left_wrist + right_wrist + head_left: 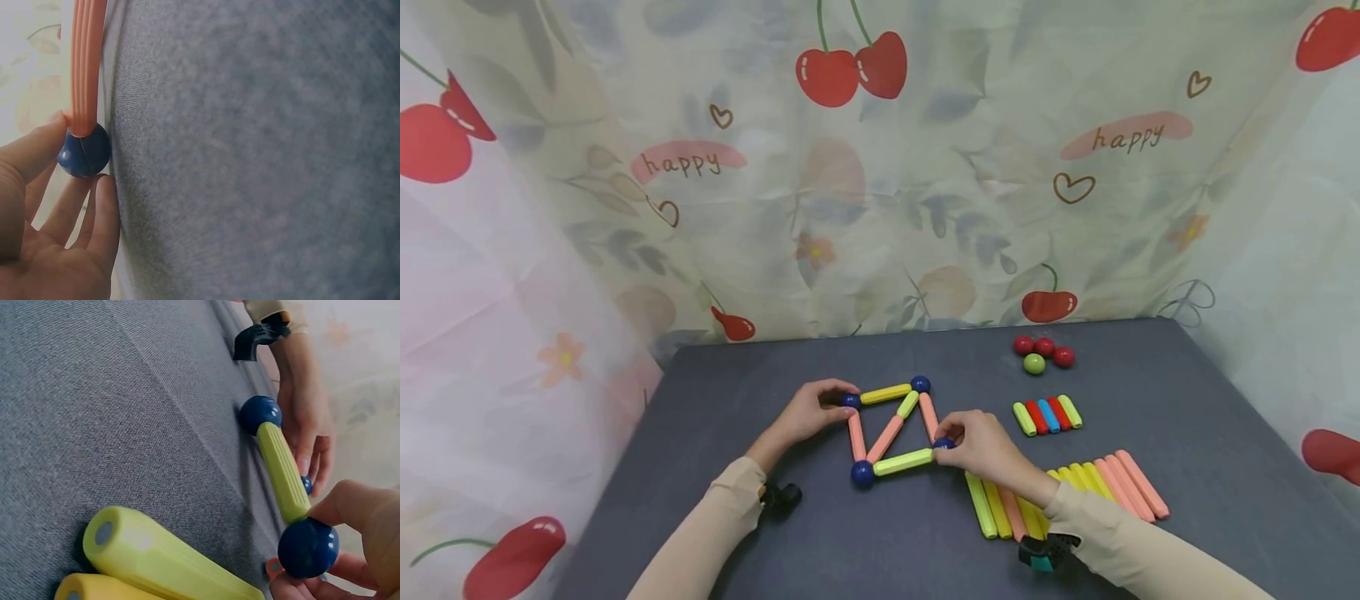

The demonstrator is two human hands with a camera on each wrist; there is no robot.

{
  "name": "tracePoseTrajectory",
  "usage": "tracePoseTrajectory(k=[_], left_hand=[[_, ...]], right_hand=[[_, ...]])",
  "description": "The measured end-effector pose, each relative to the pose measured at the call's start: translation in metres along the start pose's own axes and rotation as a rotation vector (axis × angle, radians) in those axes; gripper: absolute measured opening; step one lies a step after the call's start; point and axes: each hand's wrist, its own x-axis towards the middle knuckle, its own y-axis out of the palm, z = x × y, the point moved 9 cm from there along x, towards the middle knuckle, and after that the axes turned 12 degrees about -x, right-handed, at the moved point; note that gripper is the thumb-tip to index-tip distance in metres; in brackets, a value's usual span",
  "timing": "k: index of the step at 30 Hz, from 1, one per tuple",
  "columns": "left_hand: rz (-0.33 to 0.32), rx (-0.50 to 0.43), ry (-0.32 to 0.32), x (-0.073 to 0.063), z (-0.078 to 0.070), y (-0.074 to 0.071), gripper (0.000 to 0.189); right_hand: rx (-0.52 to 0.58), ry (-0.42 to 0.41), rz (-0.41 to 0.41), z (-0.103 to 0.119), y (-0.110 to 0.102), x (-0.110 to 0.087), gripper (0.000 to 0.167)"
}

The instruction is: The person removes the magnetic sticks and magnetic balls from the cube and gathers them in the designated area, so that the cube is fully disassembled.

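Note:
A four-sided frame of magnetic rods and blue balls lies on the dark table. My left hand (812, 411) pinches the blue ball (85, 152) at its far left corner, thumb on one side and fingers on the other. At the near right corner, my right hand (985, 450) grips another blue ball (308, 547). A yellow-green rod (904, 462) joins that ball to the near left ball (862, 474). Yellow rod (886, 394) forms the far side, pink rods (857, 437) the other two. A pink rod (884, 439) and a shorter yellow-green rod (907, 405) run diagonally to the far right ball (921, 384).
A row of yellow, green and pink rods (1131, 487) lies at the right, partly under my right forearm. Behind it are several short coloured rods (1042, 416), then red balls (1044, 347) and a green ball (1033, 363). A printed curtain (880, 208) surrounds the table (730, 375).

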Motion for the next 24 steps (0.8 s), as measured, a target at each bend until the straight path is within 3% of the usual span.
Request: tracePoseTrajectory(k=[7,15,24], left_hand=[[-0.01,-0.003,-0.026,0.0,0.002,-0.002,0.032],[-0.015,-0.011,-0.037,0.0,0.002,-0.002,0.032],[-0.019,-0.007,-0.035,0.0,0.002,-0.002,0.032]], right_hand=[[-0.052,-0.019,0.008,0.001,0.005,0.004,0.018],[-0.133,-0.027,-0.044,0.001,0.003,0.007,0.022],[-0.1,-0.01,-0.127,-0.012,-0.033,0.015,0.024]])
